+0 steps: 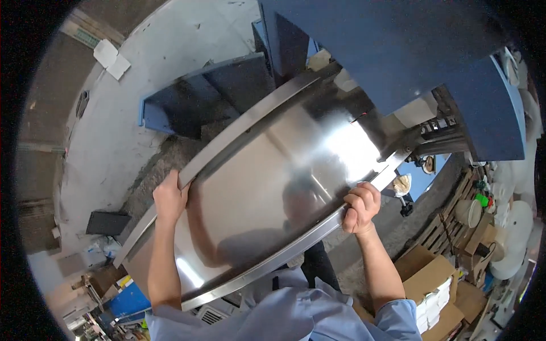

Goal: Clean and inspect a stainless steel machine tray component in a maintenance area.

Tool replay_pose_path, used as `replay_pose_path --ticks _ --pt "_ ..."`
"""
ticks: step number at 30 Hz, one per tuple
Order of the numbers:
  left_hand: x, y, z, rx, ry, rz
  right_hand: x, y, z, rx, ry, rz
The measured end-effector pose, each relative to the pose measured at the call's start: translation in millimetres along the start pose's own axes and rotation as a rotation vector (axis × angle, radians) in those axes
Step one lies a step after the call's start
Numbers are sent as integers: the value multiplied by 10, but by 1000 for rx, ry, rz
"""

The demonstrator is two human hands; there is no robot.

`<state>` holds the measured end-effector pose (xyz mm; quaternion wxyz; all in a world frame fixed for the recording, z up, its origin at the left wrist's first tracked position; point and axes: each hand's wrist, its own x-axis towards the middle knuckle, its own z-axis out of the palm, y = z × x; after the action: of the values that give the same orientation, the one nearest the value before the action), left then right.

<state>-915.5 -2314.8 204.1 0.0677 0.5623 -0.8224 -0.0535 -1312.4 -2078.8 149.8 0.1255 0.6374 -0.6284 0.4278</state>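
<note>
A long, shiny sheet-metal panel with raised, folded edges stretches across the middle of the view, slanting from lower left to upper right. My left hand is closed over its left folded edge. On the opposite edge, my right hand grips with the fingers curled over the rim and the thumb side hidden in part. The panel's far end reaches beneath a big blue machine. Light from the machine glares off the metal there. Its near end passes beside my body, just past my left forearm.
A dark blue open-sided metal piece stands beyond the panel on the left. Cardboard boxes and a wooden pallet lie on the right. A black flat object rests on the floor at left. White paper lies farther off.
</note>
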Motion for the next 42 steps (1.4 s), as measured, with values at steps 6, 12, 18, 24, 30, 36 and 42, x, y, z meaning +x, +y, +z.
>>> replay_pose_path --ticks 6,12,18,24,30,36,42 --pt "85 25 -91 15 -43 20 41 -50 32 -33 -3 2" --pt "73 -75 -42 31 -25 80 47 -69 27 -47 -26 -2" --pt "51 -42 55 -19 29 68 59 -89 -33 -55 -50 -1" --pt "35 -71 43 -30 15 -4 83 -339 -213 -17 7 184" --pt "67 -90 124 -70 76 75 -108 -635 -329 -63 -92 372" --pt "44 -196 208 7 22 65 69 -784 -157 -139 -184 303" --pt "26 -247 176 65 -11 91 -16 -880 -67 -75 -202 317"
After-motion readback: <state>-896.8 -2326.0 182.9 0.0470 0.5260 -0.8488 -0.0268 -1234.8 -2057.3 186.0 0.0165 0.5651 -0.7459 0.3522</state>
